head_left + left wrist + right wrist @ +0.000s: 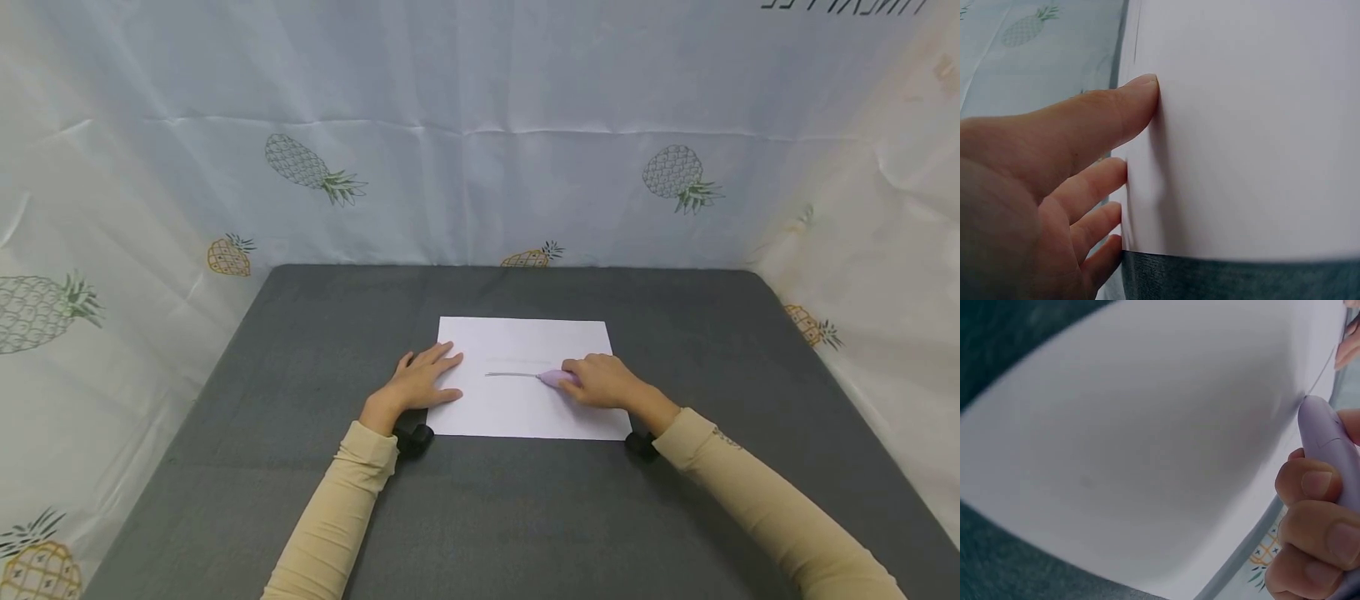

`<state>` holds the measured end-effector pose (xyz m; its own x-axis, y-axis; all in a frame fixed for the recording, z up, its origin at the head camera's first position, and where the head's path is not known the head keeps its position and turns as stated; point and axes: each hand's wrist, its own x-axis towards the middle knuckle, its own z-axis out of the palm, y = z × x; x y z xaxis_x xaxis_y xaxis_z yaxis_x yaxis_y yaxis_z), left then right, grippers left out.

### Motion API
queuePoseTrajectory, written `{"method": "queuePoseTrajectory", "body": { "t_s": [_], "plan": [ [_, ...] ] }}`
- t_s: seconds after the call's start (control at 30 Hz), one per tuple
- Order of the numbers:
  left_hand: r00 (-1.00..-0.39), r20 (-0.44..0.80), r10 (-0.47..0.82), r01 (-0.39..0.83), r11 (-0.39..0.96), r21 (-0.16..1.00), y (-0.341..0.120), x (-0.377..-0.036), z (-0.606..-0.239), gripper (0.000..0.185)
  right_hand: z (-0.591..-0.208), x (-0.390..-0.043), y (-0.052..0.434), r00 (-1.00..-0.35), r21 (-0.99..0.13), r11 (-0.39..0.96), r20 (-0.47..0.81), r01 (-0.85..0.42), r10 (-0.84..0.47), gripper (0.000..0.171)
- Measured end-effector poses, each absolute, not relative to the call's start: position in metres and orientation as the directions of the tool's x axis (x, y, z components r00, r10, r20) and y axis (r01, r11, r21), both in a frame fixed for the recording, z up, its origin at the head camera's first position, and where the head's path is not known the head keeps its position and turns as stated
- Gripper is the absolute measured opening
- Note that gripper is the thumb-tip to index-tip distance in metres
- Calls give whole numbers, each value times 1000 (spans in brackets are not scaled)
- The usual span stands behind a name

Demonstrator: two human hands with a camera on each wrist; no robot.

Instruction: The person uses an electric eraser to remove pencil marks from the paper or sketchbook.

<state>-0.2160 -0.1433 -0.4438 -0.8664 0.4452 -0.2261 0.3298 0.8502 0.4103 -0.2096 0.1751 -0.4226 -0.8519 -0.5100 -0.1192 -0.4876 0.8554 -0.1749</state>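
A white sheet of paper lies flat on the dark table. My left hand rests on its left side with fingers spread; in the left wrist view the thumb touches the paper. My right hand grips a light purple cutter with a thick, rounded body. The cutter's small dark tip meets the paper at the right end of a thin dark line. Several curled fingers wrap the cutter in the right wrist view. Whether the line is a slit or a mark is hard to tell.
The dark grey cloth-covered table extends around the sheet on all sides. Behind it hangs a pale curtain printed with pineapples, which continues along both sides. A black wrist strap mount sits beside the left wrist.
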Motion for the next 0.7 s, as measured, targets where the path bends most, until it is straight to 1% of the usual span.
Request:
{"method": "queuePoseTrajectory", "body": {
  "t_s": [0.13, 0.27, 0.4, 0.7],
  "plan": [
    [-865, -233, 444, 325, 850, 414, -143, -216, -444, 68, -423, -210, 176, -857, -166, 860, -109, -483, -503, 21],
    [-867, -232, 441, 323, 852, 413, -143, -217, -444, 68, -424, -211, 175, -845, -172, 847, -111, -502, -523, 22],
    [-867, -228, 443, 328, 852, 408, -143, -217, -444, 68, -422, -211, 174, -847, -166, 845, -77, -509, -526, 20],
    [-864, -235, 445, 324, 849, 417, -144, -217, -444, 68, -423, -211, 174, -849, -165, 850, -102, -500, -519, 25]
  ]
}}
